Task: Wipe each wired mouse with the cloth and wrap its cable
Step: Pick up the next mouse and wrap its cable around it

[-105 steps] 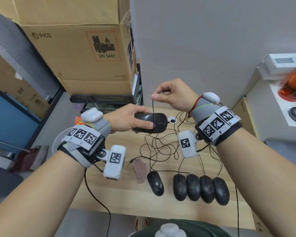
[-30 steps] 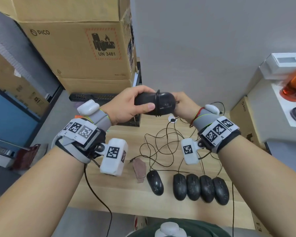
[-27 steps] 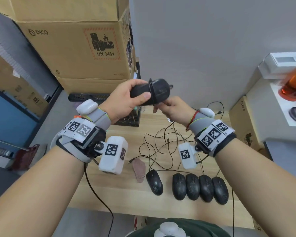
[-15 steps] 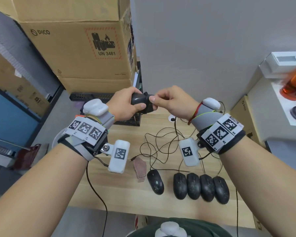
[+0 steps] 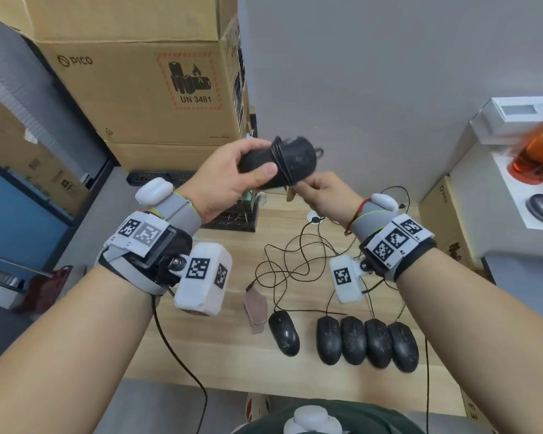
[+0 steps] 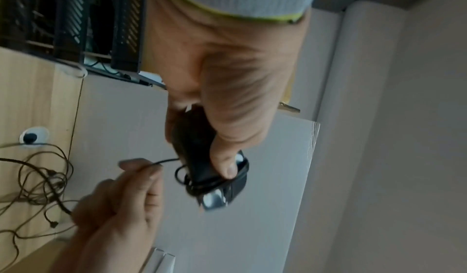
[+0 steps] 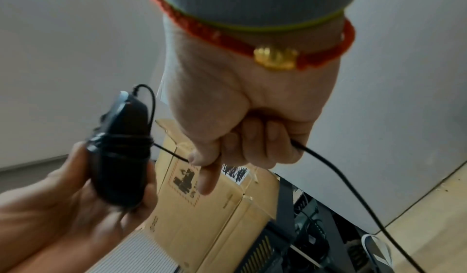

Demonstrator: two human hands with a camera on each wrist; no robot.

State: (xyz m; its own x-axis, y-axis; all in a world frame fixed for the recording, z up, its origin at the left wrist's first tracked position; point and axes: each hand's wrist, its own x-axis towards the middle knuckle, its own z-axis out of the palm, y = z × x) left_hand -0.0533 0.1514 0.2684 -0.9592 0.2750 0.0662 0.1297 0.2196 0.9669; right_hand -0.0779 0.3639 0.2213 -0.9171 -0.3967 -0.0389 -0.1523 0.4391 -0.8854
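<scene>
A black wired mouse (image 5: 276, 162) is held in the air above the pale wooden worktop (image 5: 232, 355), its thin black cable (image 7: 121, 140) wound around its middle. The left hand (image 5: 223, 183) grips its body; the right hand's (image 5: 323, 192) fingers (image 7: 255, 143) pinch the cable just beside it.

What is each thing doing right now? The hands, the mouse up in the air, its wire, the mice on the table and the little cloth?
left hand: grips the held mouse, raised above the table.
held mouse: lifted, cable coiled round its middle.
cable: partly wrapped, the rest trails down.
right hand: pinches the cable beside the mouse.
five mice: lie on the table, cables loose and tangled.
cloth: lies flat on the table, untouched.
</scene>
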